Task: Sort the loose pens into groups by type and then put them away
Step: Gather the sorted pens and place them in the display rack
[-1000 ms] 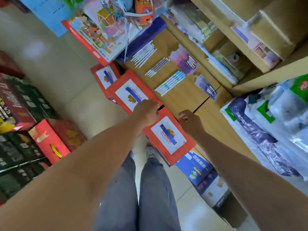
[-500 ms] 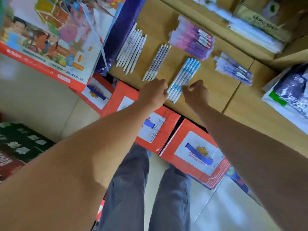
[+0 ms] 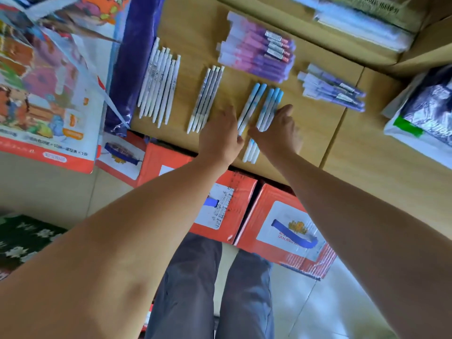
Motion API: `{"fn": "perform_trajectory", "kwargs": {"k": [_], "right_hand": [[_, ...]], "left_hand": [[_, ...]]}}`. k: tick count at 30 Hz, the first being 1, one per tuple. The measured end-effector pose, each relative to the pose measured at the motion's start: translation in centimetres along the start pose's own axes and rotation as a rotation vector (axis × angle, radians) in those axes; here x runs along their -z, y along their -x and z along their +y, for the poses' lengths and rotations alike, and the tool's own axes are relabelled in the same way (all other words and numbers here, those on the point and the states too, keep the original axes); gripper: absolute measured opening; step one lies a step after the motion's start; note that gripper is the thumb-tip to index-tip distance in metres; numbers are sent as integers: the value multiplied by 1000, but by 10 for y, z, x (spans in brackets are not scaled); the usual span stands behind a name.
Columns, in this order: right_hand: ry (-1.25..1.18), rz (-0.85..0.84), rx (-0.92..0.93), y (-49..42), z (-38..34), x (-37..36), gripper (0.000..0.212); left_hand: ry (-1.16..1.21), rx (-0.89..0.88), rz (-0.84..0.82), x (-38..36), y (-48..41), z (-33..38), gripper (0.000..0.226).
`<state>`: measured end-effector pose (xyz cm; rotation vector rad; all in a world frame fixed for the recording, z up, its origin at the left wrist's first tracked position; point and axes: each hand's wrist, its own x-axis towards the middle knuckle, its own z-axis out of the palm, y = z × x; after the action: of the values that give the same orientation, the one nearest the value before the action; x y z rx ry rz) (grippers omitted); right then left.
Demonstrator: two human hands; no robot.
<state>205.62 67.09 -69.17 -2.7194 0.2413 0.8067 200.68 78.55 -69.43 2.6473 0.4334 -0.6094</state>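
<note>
Person is standing at a wooden counter (image 3: 318, 148) and looking straight down; grey trousers (image 3: 186, 289) and pale floor tiles (image 3: 305, 304) are showing below.

The pens are lying on the wood in separate groups. White pens (image 3: 159, 81) are sitting far left, striped white pens (image 3: 205, 96) next to them, and blue-capped pens (image 3: 267, 106) at the middle. Wrapped pink-purple pens (image 3: 259, 52) are lying behind, with wrapped lilac pens (image 3: 335, 91) to the right.

The left hand (image 3: 220, 135) is lying flat with fingers straight, pressing against the left side of the blue-capped pens. The right hand (image 3: 278, 133) is resting on their right side with fingers loosely spread and gripping nothing; its far edge is blurring. The blue-capped group is parting into two and three between the hands.

Red cartons (image 3: 288, 231) are standing on the floor against the counter front. A purple wrapped roll (image 3: 132, 69) and an illustrated box (image 3: 49, 81) are crowding the left, and a plastic bag (image 3: 425, 113) is sitting on the right.
</note>
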Motion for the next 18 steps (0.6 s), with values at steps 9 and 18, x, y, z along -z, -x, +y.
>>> {"fn": "perform_trajectory", "kwargs": {"k": [9,18], "right_hand": [[160,-9,81,-5,19,3,63],[328,59,254,-6,34,-6,28]], "left_hand": [[-122,10,-52,4,-13,11,51],[8,41,-32,1,-11,6,26]]}}
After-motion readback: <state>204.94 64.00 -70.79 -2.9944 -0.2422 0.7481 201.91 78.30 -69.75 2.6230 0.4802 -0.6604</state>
